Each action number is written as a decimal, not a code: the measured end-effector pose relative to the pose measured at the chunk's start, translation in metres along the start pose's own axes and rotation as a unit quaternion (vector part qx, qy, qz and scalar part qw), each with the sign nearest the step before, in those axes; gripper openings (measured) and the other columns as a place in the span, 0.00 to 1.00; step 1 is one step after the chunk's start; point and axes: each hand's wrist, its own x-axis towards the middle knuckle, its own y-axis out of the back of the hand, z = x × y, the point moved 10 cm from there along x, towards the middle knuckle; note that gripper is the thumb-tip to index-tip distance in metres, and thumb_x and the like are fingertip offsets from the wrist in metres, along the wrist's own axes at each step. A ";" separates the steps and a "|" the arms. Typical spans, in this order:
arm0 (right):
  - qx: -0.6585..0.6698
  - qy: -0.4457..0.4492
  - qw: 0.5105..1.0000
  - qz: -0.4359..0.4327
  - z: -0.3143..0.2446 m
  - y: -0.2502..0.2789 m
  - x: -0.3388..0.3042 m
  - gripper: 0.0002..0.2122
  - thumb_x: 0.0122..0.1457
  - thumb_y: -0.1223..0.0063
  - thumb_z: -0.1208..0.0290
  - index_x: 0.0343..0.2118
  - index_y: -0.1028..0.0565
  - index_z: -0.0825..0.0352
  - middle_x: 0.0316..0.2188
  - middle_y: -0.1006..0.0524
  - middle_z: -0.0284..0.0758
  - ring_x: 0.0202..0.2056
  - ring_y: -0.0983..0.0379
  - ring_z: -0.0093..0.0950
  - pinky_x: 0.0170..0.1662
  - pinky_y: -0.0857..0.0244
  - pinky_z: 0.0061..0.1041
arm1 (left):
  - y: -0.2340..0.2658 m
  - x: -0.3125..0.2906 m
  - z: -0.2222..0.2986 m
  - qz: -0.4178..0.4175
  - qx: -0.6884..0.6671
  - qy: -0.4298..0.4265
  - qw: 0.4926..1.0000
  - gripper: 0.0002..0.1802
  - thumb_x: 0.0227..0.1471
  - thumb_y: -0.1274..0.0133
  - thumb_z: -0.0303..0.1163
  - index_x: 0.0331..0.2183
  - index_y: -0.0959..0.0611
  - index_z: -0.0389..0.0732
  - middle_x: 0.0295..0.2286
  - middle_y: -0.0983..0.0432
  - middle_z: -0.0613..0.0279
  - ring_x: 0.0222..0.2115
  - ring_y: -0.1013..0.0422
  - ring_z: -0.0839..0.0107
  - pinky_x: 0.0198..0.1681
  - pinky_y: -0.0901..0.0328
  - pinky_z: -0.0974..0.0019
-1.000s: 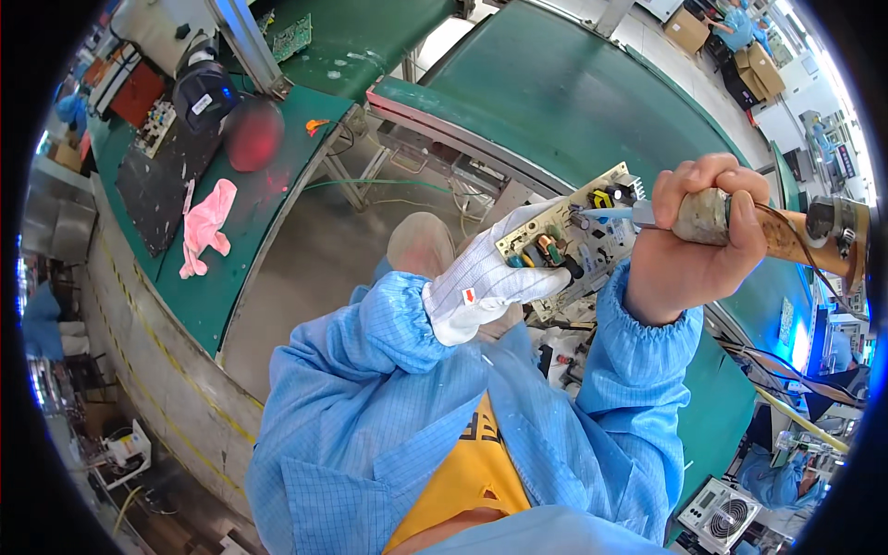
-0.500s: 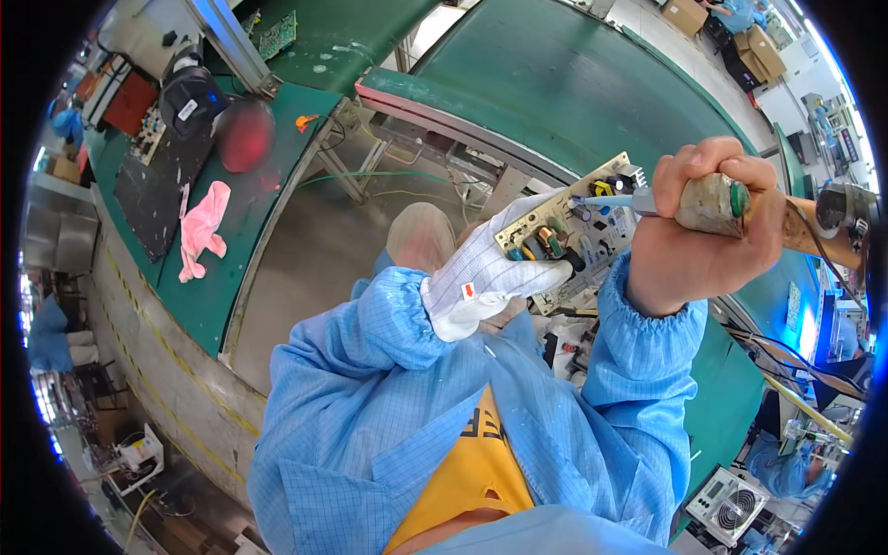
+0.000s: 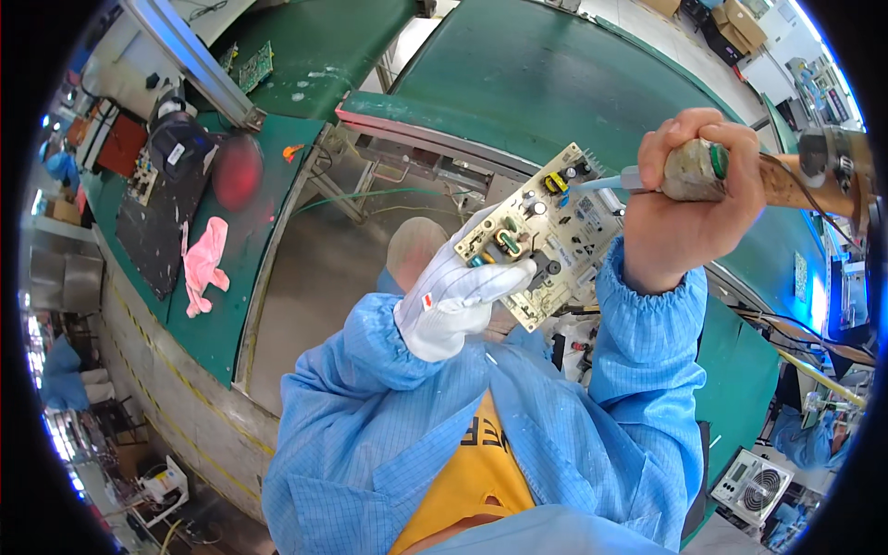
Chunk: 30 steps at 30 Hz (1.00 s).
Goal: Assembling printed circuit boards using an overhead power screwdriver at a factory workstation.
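Observation:
My left hand (image 3: 449,301), in a white striped glove, grips a pale circuit board (image 3: 555,254) by its near left edge, thumb over the top. The board is tilted and carries a yellow transformer (image 3: 555,183), coils, capacitors and a dark round part. My bare right hand (image 3: 689,227) is closed round a nozzle-tipped tool (image 3: 694,176) with a stained beige body and a green end. Its pale bluish nozzle (image 3: 606,182) points left, the tip over the board beside the yellow transformer. Whether the tip touches the board I cannot tell.
A green conveyor belt (image 3: 518,83) with a metal rail runs beyond my hands. On the left green table (image 3: 208,342) lie a pink cloth (image 3: 204,264), a black mat (image 3: 148,227) and a blurred red round object (image 3: 238,173). A white fan unit (image 3: 751,487) stands low right.
The circuit board has turned so more of its component face shows, and it sits a little further left with my left hand. My right hand has also shifted slightly left.

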 end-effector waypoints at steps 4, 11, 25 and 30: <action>0.042 -0.040 0.998 -0.005 0.007 -0.001 -0.003 0.10 0.56 0.61 0.65 0.27 0.34 0.67 0.21 0.32 0.41 0.12 0.42 0.24 0.14 0.48 0.20 | -0.021 -0.030 -0.057 0.073 -0.458 0.301 0.834 0.19 0.46 0.52 0.18 0.44 0.27 0.32 0.46 0.34 0.53 0.47 0.34 0.60 0.50 0.37 0.63; 0.053 -0.052 0.997 -0.027 0.009 -0.007 -0.004 0.09 0.55 0.62 0.65 0.26 0.34 0.65 0.23 0.33 0.39 0.14 0.43 0.24 0.16 0.48 0.20 | -0.015 -0.024 -0.039 0.047 -0.343 0.169 0.923 0.25 0.44 0.53 0.13 0.47 0.30 0.32 0.48 0.35 0.52 0.48 0.35 0.63 0.51 0.37 0.65; 0.025 0.007 1.000 0.000 0.004 0.001 0.002 0.16 0.60 0.71 0.62 0.25 0.34 0.68 0.19 0.30 0.43 0.10 0.41 0.25 0.11 0.48 0.19 | -0.043 -0.048 -0.077 0.102 -0.555 0.362 0.742 0.25 0.36 0.48 0.15 0.42 0.25 0.33 0.42 0.29 0.51 0.46 0.33 0.55 0.50 0.36 0.59; -0.022 0.032 0.999 0.012 0.001 0.008 0.001 0.15 0.59 0.67 0.60 0.27 0.33 0.68 0.21 0.30 0.43 0.10 0.40 0.25 0.12 0.49 0.19 | -0.014 -0.039 -0.067 0.122 -0.338 0.301 0.883 0.25 0.32 0.46 0.16 0.40 0.23 0.35 0.39 0.26 0.52 0.45 0.33 0.51 0.48 0.36 0.56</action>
